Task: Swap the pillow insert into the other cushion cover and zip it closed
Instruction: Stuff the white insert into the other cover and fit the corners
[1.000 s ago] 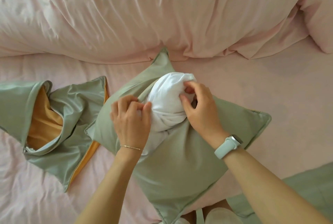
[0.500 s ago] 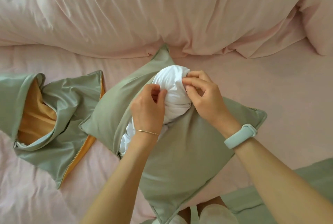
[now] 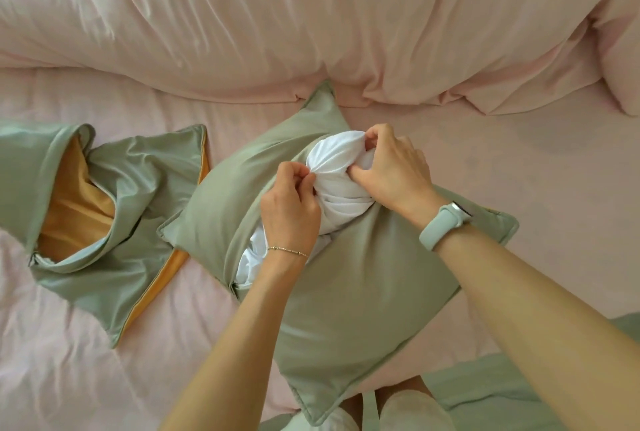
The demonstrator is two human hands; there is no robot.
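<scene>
A sage cushion cover [image 3: 346, 292] lies mid-bed on the pink sheet [image 3: 519, 160], its zip side gaping open along the top. The white insert [image 3: 332, 184] bulges out of that opening, bunched into a twisted knob. The left hand [image 3: 289, 212] is clenched on the cover's edge right beside the insert; the right hand [image 3: 393, 171] has its grip sunk into the insert's far side, thumb pressed into the folds. Whether the right fingers also catch the cover edge is hard to make out. To the left, an empty cover [image 3: 104, 222], green outside and orange within, lies crumpled and open, touching the first cover's left corner. A rumpled pink duvet [image 3: 311, 22] fills the far side.
</scene>
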